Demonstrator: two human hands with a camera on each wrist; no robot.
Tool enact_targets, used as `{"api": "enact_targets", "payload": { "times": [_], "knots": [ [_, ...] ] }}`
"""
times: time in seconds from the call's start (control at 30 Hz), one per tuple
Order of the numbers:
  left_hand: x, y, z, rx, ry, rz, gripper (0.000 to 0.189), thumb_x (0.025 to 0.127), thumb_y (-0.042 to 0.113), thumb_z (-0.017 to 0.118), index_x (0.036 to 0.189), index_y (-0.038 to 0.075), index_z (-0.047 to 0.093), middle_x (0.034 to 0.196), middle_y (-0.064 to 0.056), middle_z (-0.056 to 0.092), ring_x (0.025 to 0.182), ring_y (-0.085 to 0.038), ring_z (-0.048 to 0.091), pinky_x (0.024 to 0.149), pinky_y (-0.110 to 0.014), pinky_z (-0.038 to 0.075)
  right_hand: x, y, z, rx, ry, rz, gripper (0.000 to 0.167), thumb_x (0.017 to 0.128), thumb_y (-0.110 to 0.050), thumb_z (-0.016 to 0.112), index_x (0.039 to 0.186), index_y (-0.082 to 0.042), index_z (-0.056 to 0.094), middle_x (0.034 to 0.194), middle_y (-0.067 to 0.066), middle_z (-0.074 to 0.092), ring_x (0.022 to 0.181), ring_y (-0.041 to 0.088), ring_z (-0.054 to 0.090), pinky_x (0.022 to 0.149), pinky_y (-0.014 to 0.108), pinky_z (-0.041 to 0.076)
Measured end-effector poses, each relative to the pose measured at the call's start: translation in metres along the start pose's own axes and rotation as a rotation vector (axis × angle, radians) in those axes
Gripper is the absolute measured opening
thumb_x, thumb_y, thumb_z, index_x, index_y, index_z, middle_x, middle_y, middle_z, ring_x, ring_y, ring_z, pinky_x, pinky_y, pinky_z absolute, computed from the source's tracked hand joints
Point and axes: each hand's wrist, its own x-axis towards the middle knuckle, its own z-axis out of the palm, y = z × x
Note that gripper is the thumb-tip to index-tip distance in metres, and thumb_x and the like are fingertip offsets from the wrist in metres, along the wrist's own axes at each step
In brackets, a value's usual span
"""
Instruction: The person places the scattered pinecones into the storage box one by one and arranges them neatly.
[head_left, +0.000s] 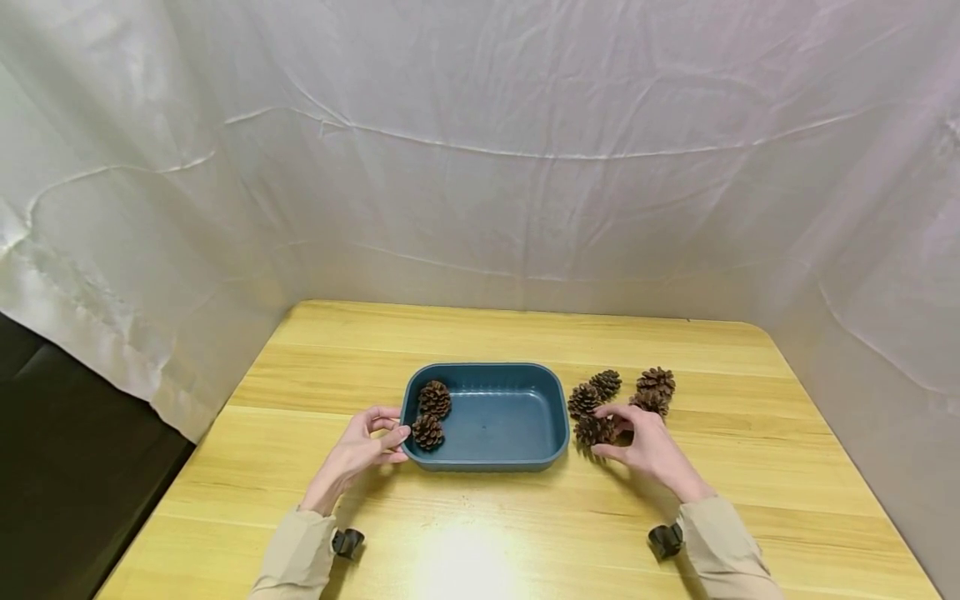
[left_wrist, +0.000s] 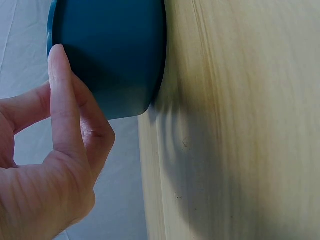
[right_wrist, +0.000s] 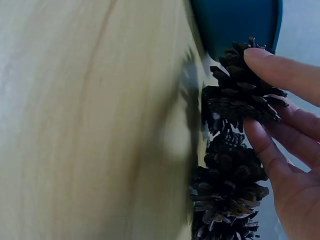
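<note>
Brown pinecones [head_left: 434, 400]: two in the blue tray [head_left: 487, 466] (left end), five to its right.

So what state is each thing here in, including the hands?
Blue tub: upright, open-topped, partly filled
Two pine cones in the tub: lying together at its left end
Pine cone at the right hand: held between thumb and fingers
Four other pine cones: outside the tub, to its right
Left hand: gripping the tub's left end
Right hand: pinching one pine cone
Backdrop cloth: hanging, creased
</note>
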Motion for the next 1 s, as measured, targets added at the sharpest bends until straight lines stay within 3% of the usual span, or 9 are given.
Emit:
{"api": "enact_targets", "payload": {
  "times": [0.23, 0.5, 0.6, 0.83, 1.0],
  "knots": [
    [0.0, 0.0, 0.0, -0.001, 0.001, -0.001, 0.046, 0.098, 0.0, 0.059, 0.136, -0.016, 0.038, 0.096, -0.004, 0.055, 0.068, -0.01, 0.063, 0.072, -0.025, 0.067, 0.0, -0.001, -0.006, 0.105, -0.02, 0.09, 0.05, 0.072, -0.016, 0.091, 0.116, -0.006, 0.068, 0.11, 0.01, 0.072, 0.091, 0.014, 0.065, 0.084, 0.033, 0.065],
    [0.0, 0.0, 0.001, 0.003, 0.006, -0.002, 0.046, 0.098, 0.0, 0.058, 0.136, -0.017, 0.037, 0.096, -0.004, 0.055, 0.068, -0.01, 0.063, 0.071, -0.025, 0.067, 0.001, -0.001, -0.008, 0.139, -0.01, 0.082, 0.063, 0.075, -0.018, 0.089, 0.129, -0.001, 0.062, 0.118, 0.014, 0.07, 0.094, 0.003, 0.059, 0.087, 0.029, 0.063],
    [0.0, 0.0, 0.001, 0.003, 0.003, 0.0, 0.046, 0.098, 0.0, 0.058, 0.136, -0.017, 0.037, 0.096, -0.004, 0.054, 0.067, -0.01, 0.064, 0.072, -0.025, 0.067, 0.001, -0.001, -0.008, 0.136, -0.006, 0.076, 0.062, 0.076, -0.018, 0.089, 0.13, -0.002, 0.063, 0.116, 0.012, 0.069, 0.094, 0.004, 0.059, 0.088, 0.031, 0.063],
    [0.0, 0.0, 0.0, 0.001, -0.001, 0.005, 0.046, 0.098, 0.0, 0.059, 0.135, -0.017, 0.038, 0.096, -0.004, 0.055, 0.067, -0.01, 0.064, 0.071, -0.025, 0.067, 0.005, -0.006, -0.011, 0.198, -0.026, 0.098, 0.06, 0.082, -0.018, 0.084, 0.136, -0.004, 0.06, 0.113, 0.011, 0.058, 0.108, 0.026, 0.058, 0.1, 0.058, 0.057],
    [0.0, 0.0, 0.0, 0.004, -0.001, 0.005, 0.045, 0.098, 0.001, 0.059, 0.135, -0.016, 0.038, 0.096, -0.004, 0.056, 0.069, -0.01, 0.062, 0.071, -0.025, 0.067, 0.008, -0.009, -0.014, 0.202, -0.035, 0.111, 0.054, 0.085, -0.021, 0.081, 0.135, -0.007, 0.062, 0.108, 0.009, 0.054, 0.111, 0.031, 0.054, 0.103, 0.065, 0.053]
  ]
}}
